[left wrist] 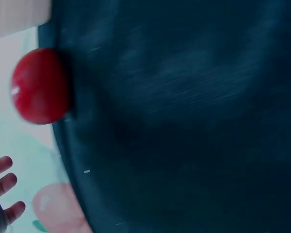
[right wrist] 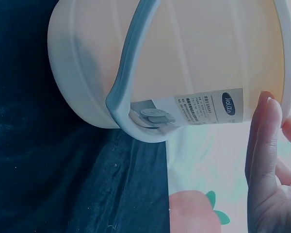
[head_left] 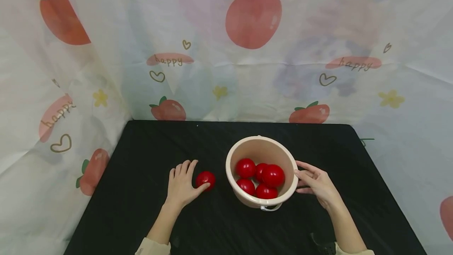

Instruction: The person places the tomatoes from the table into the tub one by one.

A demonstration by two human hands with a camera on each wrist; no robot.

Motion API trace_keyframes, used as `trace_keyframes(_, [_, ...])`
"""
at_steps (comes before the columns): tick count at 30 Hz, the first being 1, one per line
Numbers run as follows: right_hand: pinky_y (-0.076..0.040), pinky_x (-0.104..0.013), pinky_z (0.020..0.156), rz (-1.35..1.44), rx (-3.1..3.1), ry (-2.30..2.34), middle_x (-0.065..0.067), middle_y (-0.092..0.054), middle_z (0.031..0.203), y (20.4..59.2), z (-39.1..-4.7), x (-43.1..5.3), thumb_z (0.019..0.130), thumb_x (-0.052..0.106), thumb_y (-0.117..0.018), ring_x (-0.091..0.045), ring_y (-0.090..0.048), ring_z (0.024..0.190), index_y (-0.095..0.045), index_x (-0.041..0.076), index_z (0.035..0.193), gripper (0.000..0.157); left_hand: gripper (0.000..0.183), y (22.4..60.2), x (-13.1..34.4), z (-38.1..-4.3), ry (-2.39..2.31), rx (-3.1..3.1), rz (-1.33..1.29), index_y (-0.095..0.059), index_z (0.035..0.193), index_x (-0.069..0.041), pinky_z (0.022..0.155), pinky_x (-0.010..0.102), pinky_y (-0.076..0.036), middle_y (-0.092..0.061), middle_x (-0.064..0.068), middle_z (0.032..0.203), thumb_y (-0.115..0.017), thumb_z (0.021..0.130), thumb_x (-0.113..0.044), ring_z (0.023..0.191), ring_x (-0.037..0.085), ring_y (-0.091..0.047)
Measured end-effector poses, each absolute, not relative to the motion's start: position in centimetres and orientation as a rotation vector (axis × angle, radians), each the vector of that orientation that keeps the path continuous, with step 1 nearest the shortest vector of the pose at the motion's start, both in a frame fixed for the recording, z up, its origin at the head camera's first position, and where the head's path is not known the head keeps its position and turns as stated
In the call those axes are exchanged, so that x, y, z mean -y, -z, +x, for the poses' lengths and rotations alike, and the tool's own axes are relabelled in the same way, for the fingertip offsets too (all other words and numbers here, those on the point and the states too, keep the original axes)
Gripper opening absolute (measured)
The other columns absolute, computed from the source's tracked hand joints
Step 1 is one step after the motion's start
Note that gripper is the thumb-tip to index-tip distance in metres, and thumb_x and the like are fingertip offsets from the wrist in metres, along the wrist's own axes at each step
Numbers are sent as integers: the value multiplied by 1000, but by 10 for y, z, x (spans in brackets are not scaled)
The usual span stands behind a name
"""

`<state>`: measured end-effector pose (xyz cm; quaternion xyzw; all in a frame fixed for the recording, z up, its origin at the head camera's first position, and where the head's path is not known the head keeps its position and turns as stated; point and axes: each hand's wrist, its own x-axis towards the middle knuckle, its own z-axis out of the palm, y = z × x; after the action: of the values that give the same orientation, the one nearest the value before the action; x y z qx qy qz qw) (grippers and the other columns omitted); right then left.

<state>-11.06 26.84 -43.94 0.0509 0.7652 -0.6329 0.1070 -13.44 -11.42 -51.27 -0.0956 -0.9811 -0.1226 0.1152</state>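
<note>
A glossy red ball lies on the black table, left of a cream bucket. Beside this ball is my left hand, palm down with its fingers spread; the thumb overlaps the ball's lower edge, though contact is unclear. The left wrist view shows the fingertips apart from the ball. My right hand holds the bucket's right rim between thumb and fingers, the fingers along the outer wall. Several red balls sit inside the upright bucket, partly hiding one another.
The bucket's handle hangs down its side, near a printed label. Black cloth covers the table. A fruit-patterned curtain rises behind the table's far edge and along its sides.
</note>
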Motion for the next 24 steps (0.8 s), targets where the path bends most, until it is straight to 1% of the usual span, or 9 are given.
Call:
trace_keyframes(10, [-54,-32,63,163,-2255,1864,6,-67,86,439,-110,-267,90,21,-58,-14,-66,70,-34,-7,135,59,87,547,116,-129,365,2971,-269,-43,131,-14,93,52,-32,-47,10,125,-64,64,-66,110,28,-42])
trace_keyframes(16, [-54,-32,63,154,-2260,1863,7,-67,86,437,-109,-266,90,21,-58,-14,-66,69,-34,-8,135,59,89,560,119,-130,375,3013,-250,-43,132,-14,94,52,-31,-46,9,125,-64,64,-67,110,28,-41])
trace_keyframes(24, [-54,-32,62,158,-2257,1868,7,-67,85,437,-109,-266,90,20,-59,-13,-66,69,-33,-8,135,59,86,568,117,-137,375,3021,-306,-44,131,-15,92,50,-31,-48,9,121,-64,64,-65,107,28,-42])
